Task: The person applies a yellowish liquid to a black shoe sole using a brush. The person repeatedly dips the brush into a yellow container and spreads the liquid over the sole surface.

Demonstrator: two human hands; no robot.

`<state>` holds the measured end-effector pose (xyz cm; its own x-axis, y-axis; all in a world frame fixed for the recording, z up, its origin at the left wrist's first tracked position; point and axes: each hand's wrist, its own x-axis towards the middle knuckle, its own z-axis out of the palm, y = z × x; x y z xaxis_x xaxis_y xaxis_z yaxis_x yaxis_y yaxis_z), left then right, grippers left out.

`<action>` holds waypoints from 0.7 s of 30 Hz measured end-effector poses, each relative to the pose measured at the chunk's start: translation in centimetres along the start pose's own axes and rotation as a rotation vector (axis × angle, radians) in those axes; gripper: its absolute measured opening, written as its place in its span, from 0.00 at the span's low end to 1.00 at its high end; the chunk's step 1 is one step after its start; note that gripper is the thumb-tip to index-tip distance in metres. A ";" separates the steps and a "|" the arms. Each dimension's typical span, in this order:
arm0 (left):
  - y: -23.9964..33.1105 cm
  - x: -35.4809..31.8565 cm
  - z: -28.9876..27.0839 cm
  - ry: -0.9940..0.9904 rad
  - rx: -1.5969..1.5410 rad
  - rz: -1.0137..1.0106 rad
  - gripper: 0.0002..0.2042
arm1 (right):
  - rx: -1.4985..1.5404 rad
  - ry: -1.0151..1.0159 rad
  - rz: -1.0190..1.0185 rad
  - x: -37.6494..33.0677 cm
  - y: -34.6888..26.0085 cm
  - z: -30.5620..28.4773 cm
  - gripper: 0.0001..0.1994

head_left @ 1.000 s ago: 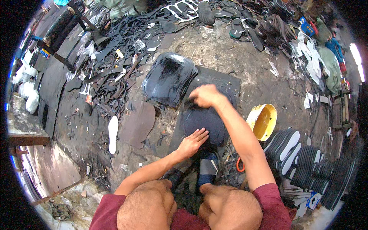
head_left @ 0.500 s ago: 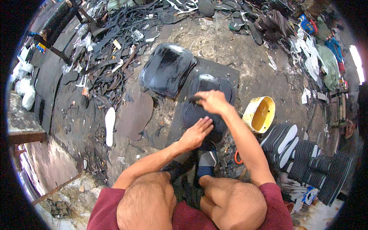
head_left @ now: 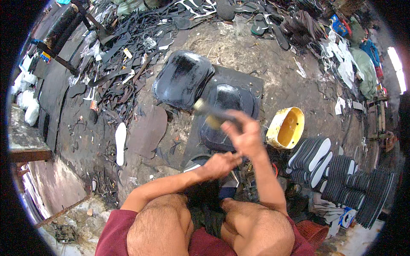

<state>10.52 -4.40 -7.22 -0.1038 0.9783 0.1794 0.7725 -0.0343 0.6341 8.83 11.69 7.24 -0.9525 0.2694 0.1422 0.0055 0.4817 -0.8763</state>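
My right hand is closed round a dark stick-like tool with a pale yellowish end, smeared by motion. It is held above a dark rubber sheet with a glossy wet-looking patch and a rounded outline. Close below the right wrist, my left hand is curled shut; whether anything is in its fingers is hidden. The sheet lies on a larger flat dark board on the ground. Beside it at the upper left rests a stack of shiny black sheets.
A yellow oval tub with amber contents stands at the right. Stacked sandal soles lie behind my right arm. At the left are a white insole and a brown sheet. Black offcuts heap up at the far left.
My left hand has come off the rubber sheet, drawn nearer to me and curled up. My right hand has moved toward me and right, its tool now swung out to the left.
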 end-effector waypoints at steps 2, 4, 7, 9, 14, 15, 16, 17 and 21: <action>-1.4 1.6 -0.7 0.190 0.087 -0.241 0.25 | 0.008 0.182 -0.123 3.1 0.2 -4.6 0.16; -2.6 1.9 -1.1 0.042 0.201 -0.306 0.24 | -0.079 0.231 -0.174 6.7 2.3 -7.8 0.18; -3.4 1.6 -0.8 0.015 0.286 -0.304 0.24 | -0.188 -0.104 -0.027 9.9 7.7 -7.7 0.24; -3.5 1.2 -0.5 -0.048 0.268 -0.310 0.23 | -0.319 -0.471 -0.128 11.2 11.6 -5.9 0.30; -3.7 0.9 -0.6 0.020 0.271 -0.305 0.21 | -0.783 -0.216 0.179 14.4 17.0 -2.3 0.27; -3.6 1.0 -0.8 0.002 0.276 -0.313 0.21 | -0.759 -0.288 -0.149 14.9 17.1 -2.2 0.26; -3.6 1.0 -1.0 -0.038 0.281 -0.322 0.21 | -0.740 -0.291 -0.473 15.4 16.8 -2.6 0.25; -3.5 1.1 -1.1 0.013 0.279 -0.309 0.21 | -0.570 -0.561 -0.455 15.3 16.4 -3.1 0.23; -3.2 0.9 -1.5 0.057 0.244 -0.326 0.21 | -0.819 -0.471 0.075 12.4 14.2 -7.5 0.24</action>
<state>7.05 -3.75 -8.00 -0.3967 0.9169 0.0445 0.8188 0.3315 0.4687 -0.63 28.15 0.06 -0.9648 0.0452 -0.2590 0.1134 0.9603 -0.2548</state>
